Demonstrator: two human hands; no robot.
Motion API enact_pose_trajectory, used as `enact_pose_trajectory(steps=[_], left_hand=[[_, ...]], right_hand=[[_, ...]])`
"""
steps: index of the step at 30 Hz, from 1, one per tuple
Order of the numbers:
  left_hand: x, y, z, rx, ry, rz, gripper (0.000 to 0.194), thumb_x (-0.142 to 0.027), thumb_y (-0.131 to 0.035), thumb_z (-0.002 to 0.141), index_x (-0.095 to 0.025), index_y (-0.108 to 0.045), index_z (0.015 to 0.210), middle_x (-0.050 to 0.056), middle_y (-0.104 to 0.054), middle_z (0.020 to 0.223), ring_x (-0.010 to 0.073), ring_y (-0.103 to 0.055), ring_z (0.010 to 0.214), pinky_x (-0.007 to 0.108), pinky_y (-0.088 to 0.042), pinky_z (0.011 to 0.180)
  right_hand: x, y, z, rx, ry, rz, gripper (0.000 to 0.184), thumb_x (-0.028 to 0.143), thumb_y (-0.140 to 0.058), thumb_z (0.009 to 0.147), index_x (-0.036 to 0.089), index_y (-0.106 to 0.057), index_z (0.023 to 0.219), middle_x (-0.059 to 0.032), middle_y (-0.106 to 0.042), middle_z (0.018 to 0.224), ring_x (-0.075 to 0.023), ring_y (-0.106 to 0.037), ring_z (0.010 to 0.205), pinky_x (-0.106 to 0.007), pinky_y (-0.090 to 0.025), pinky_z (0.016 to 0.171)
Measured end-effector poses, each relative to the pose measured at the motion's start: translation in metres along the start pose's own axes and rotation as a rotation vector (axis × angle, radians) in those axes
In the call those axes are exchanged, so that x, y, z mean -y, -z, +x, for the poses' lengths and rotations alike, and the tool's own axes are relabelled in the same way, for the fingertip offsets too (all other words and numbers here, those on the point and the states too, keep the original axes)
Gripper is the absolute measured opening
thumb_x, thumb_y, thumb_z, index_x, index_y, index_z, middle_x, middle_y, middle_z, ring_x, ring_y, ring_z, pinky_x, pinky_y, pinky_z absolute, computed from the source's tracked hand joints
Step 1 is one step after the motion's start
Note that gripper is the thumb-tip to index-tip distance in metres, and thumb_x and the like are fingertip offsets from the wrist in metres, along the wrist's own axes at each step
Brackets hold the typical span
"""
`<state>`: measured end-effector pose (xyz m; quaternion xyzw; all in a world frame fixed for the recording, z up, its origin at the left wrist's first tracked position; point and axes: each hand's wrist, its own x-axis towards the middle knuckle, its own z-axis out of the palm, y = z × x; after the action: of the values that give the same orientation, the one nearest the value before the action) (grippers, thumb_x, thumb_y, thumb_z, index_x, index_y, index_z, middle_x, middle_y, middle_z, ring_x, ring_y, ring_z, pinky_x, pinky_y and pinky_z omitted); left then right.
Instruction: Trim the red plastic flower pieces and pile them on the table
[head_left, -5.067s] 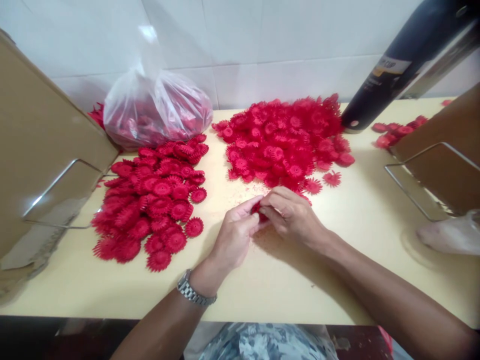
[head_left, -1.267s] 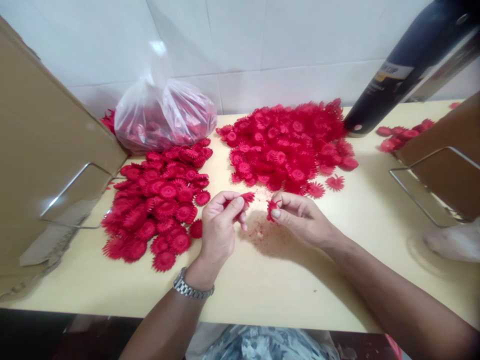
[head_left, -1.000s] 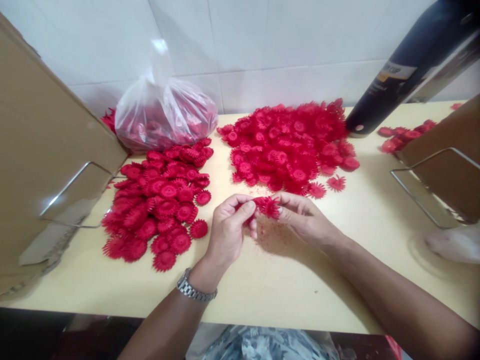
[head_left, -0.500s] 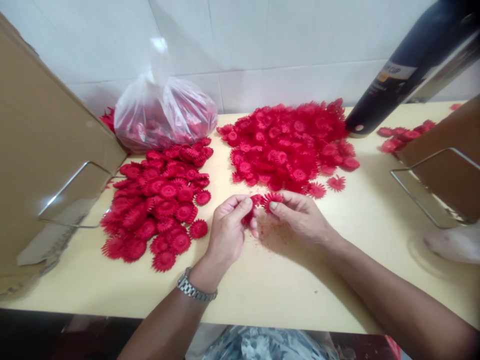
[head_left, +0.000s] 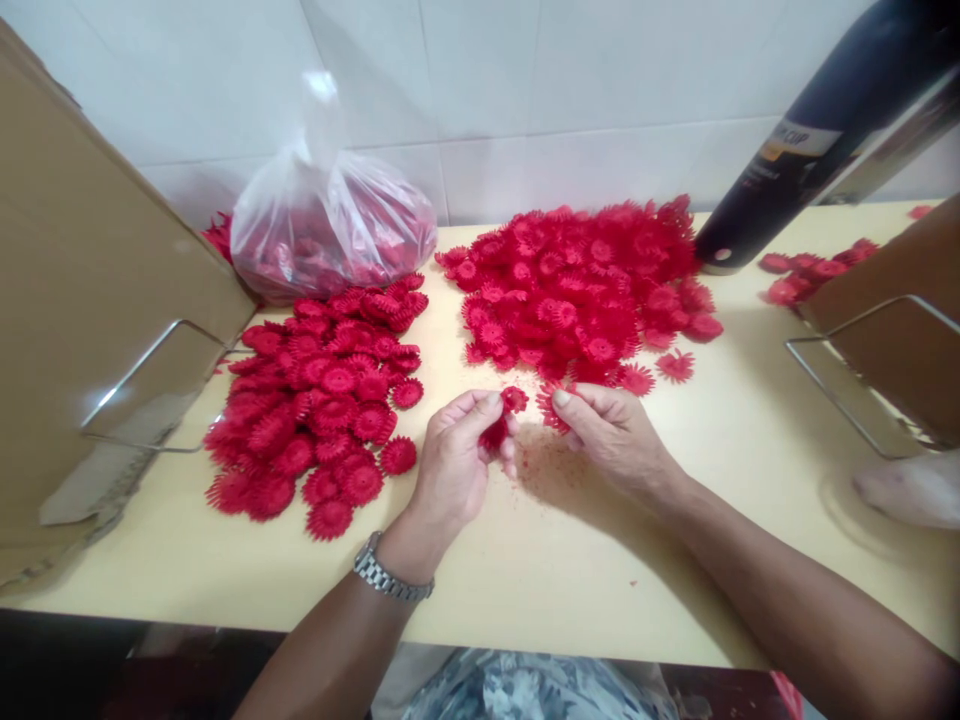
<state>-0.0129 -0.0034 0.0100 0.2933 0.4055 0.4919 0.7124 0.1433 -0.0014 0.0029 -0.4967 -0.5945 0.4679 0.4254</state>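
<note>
L hand (head_left: 455, 450) curled tight on red pc(s) (head_left: 513, 400), R hand (head_left: 616, 432) pinching 1 spiky red disc (head_left: 551, 406).

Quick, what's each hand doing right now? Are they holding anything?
Left hand: closed, holding red material; one piece or several, I can't tell.
Right hand: closed, pinching a red flower-shaped piece.

The plastic bag (head_left: 334, 235) looks glossy, the red rosettes (head_left: 334, 412) matt
</note>
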Motion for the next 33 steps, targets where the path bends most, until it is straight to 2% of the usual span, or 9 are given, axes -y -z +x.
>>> enact_pose_trajectory(steps=[4, 10, 12, 14, 17, 19, 25, 29, 33], left_hand=[[0.0, 0.0, 0.0, -0.008, 0.004, 0.006, 0.013, -0.025, -0.058, 0.077, -0.015, -0.053, 0.07, -0.002, -0.057, 0.057, 0.007, -0.047, 0.04, 0.018, -0.038, 0.034], [0.003, -0.001, 0.001, -0.031, -0.007, 0.049, 0.02, -0.031, -0.058, 0.078, -0.016, -0.052, 0.067, -0.003, -0.055, 0.054, 0.0062, -0.045, 0.038, 0.017, -0.035, 0.031], [0.006, -0.002, 0.001, -0.054, -0.032, 0.11, 0.022, -0.032, -0.059, 0.077, -0.016, -0.051, 0.065, -0.004, -0.053, 0.052, 0.0058, -0.043, 0.037, 0.016, -0.034, 0.03], [0.011, -0.003, 0.001, -0.079, -0.077, 0.187, 0.024, -0.033, -0.06, 0.076, -0.015, -0.051, 0.063, -0.004, -0.05, 0.049, 0.0055, -0.042, 0.037, 0.016, -0.034, 0.03], [0.015, -0.003, 0.0, -0.058, -0.108, 0.221, 0.024, -0.035, -0.06, 0.076, -0.015, -0.054, 0.065, -0.005, -0.047, 0.048, 0.0056, -0.042, 0.037, 0.016, -0.035, 0.03], [0.015, -0.004, -0.001, -0.025, -0.096, 0.182, 0.024, -0.036, -0.06, 0.076, -0.015, -0.054, 0.066, -0.005, -0.048, 0.05, 0.0056, -0.043, 0.038, 0.016, -0.035, 0.03], [0.009, -0.001, -0.002, 0.051, -0.071, 0.123, 0.02, -0.032, -0.067, 0.069, -0.015, -0.057, 0.07, -0.004, -0.053, 0.053, 0.0061, -0.046, 0.04, 0.016, -0.038, 0.033], [0.008, -0.001, -0.001, 0.011, -0.045, 0.125, 0.016, -0.024, -0.068, 0.066, -0.015, -0.055, 0.064, -0.005, -0.052, 0.048, 0.006, -0.044, 0.037, 0.016, -0.037, 0.032], [0.009, 0.0, -0.001, -0.024, -0.073, 0.13, 0.018, -0.026, -0.065, 0.069, -0.017, -0.051, 0.063, -0.006, -0.048, 0.044, 0.006, -0.042, 0.034, 0.016, -0.033, 0.03]], right_hand=[[-0.001, 0.004, 0.001, 0.018, 0.036, 0.012, 0.046, 0.048, -0.05, 0.083, 0.018, -0.037, 0.051, 0.0054, -0.031, 0.049, -0.0059, -0.028, 0.046, -0.021, -0.022, 0.044], [0.003, 0.008, 0.002, -0.055, 0.042, -0.035, 0.051, 0.052, -0.053, 0.081, 0.018, -0.037, 0.046, 0.0052, -0.031, 0.044, -0.0057, -0.028, 0.042, -0.022, -0.02, 0.041], [0.005, 0.006, 0.001, -0.016, 0.061, -0.024, 0.051, 0.052, -0.053, 0.08, 0.018, -0.039, 0.046, 0.0052, -0.033, 0.043, -0.0057, -0.029, 0.041, -0.022, -0.021, 0.04], [0.006, 0.003, 0.0, 0.069, 0.078, 0.009, 0.048, 0.052, -0.054, 0.08, 0.017, -0.044, 0.049, 0.0046, -0.038, 0.045, -0.0067, -0.035, 0.042, -0.021, -0.027, 0.042], [0.006, -0.002, -0.003, 0.244, 0.061, 0.077, 0.04, 0.049, -0.052, 0.083, 0.017, -0.057, 0.06, 0.0011, -0.055, 0.053, -0.0121, -0.054, 0.054, -0.025, -0.044, 0.057], [0.004, -0.005, -0.004, 0.295, 0.037, 0.095, 0.037, 0.048, -0.05, 0.085, 0.017, -0.063, 0.068, -0.0018, -0.062, 0.061, -0.0153, -0.06, 0.064, -0.028, -0.047, 0.066], [-0.003, -0.004, -0.005, 0.272, 0.018, 0.141, 0.034, 0.045, -0.055, 0.083, 0.016, -0.064, 0.068, -0.0049, -0.067, 0.068, -0.0169, -0.062, 0.066, -0.031, -0.049, 0.066], [0.0, -0.002, -0.003, 0.283, 0.072, 0.087, 0.028, 0.04, -0.06, 0.081, 0.016, -0.061, 0.065, -0.0022, -0.066, 0.065, -0.0145, -0.06, 0.064, -0.026, -0.047, 0.06], [0.007, -0.001, -0.003, 0.195, 0.088, -0.001, 0.029, 0.037, -0.065, 0.075, 0.017, -0.051, 0.059, 0.0018, -0.058, 0.057, -0.0097, -0.052, 0.052, -0.021, -0.039, 0.047]])
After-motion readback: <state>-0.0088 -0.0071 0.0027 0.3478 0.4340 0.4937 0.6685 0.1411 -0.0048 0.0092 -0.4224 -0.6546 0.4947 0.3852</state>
